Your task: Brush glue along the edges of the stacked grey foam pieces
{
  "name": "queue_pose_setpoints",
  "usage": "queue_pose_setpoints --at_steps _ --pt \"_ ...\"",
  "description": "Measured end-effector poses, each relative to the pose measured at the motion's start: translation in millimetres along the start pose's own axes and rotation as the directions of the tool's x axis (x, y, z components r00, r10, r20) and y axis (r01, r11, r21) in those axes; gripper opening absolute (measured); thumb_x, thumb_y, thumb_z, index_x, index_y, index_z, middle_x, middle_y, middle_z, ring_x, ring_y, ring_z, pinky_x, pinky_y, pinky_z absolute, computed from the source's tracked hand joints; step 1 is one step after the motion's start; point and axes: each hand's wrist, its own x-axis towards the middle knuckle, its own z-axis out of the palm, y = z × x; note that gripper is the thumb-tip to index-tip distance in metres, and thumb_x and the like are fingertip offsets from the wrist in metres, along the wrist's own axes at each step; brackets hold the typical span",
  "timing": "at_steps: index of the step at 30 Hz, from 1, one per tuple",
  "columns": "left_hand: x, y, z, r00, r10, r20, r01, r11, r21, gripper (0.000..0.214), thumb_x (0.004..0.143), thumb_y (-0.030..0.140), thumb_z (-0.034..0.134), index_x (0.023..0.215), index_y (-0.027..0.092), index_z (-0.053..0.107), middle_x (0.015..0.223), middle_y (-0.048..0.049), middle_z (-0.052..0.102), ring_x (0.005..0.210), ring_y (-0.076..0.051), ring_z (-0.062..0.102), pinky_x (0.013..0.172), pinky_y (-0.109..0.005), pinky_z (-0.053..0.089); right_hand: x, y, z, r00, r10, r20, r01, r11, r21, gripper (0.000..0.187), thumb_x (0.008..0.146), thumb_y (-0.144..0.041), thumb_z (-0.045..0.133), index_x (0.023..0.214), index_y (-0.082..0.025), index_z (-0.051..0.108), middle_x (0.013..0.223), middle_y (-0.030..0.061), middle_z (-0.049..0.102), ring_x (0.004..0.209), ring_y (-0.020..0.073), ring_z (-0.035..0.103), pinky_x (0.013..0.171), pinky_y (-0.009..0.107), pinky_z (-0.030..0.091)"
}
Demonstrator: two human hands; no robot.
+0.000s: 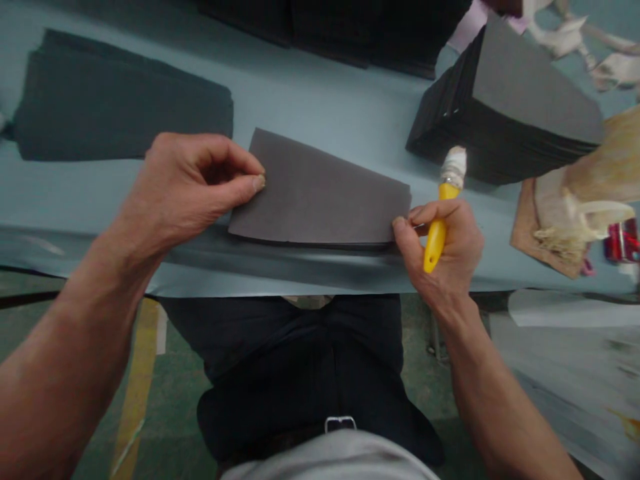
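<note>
A dark grey foam sheet (320, 193) lies on the pale blue table (310, 93) in front of me. My left hand (195, 183) is closed, its thumb and fingers pinching the sheet's left edge. My right hand (445, 250) is wrapped round a yellow-handled brush (440, 213) with a pale glue-crusted tip, and its thumb and forefinger touch the sheet's right corner.
A flat pile of dark sheets (120, 110) lies at the left. A thick stack of grey sheets (510, 113) stands at the right. A brown board with a glue-smeared tool (575, 207) is at the far right. More dark material (340, 27) lies at the back.
</note>
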Motion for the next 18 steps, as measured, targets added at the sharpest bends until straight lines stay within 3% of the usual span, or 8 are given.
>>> queue_pose_setpoints --at_steps 12,18 --pt "-2.0 -0.7 -1.7 0.999 0.034 0.029 -0.035 0.998 0.051 0.024 0.087 0.038 0.074 0.097 0.017 0.082 0.074 0.0036 0.071 0.063 -0.008 0.052 0.060 -0.023 0.040 1.0 -0.3 -0.6 1.000 0.003 -0.002 -0.004 1.000 -0.031 0.023 0.091 -0.038 0.079 0.089 -0.030 0.058 0.075 -0.0018 0.062 0.062 0.0180 0.059 0.057 0.034 0.050" --pt "-4.1 2.0 -2.8 1.000 -0.013 0.010 0.011 0.985 0.173 0.041 0.088 0.051 0.069 0.106 0.016 0.083 0.076 0.0057 0.070 0.067 -0.007 0.053 0.068 -0.024 0.041 3.9 -6.4 -1.3 0.993 0.109 0.050 -0.110 0.994 0.019 0.021 0.088 -0.033 0.075 0.089 -0.027 0.055 0.075 -0.0046 0.057 0.064 0.0146 0.056 0.058 0.029 0.047"
